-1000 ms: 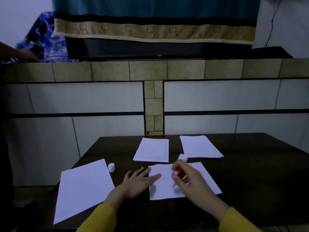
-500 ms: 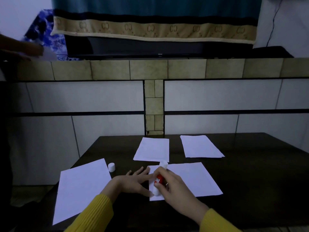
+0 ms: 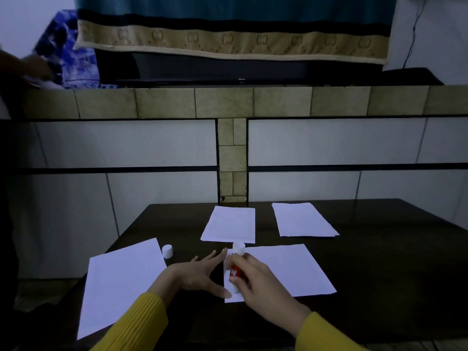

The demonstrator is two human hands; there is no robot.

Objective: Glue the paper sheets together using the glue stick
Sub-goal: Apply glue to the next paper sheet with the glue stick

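Gluing the near sheet's left edge.
Your right hand [image 3: 263,282] grips the glue stick [image 3: 236,271] on the near sheet [image 3: 291,269]; your left hand [image 3: 195,274] presses it, fingers straight.

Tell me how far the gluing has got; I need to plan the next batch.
Done: the cap is off, standing on the table. In hand: the right hand holds the glue stick at the near sheet's left edge, while the left hand steadies it. Left: no sheets look joined; three others lie apart.
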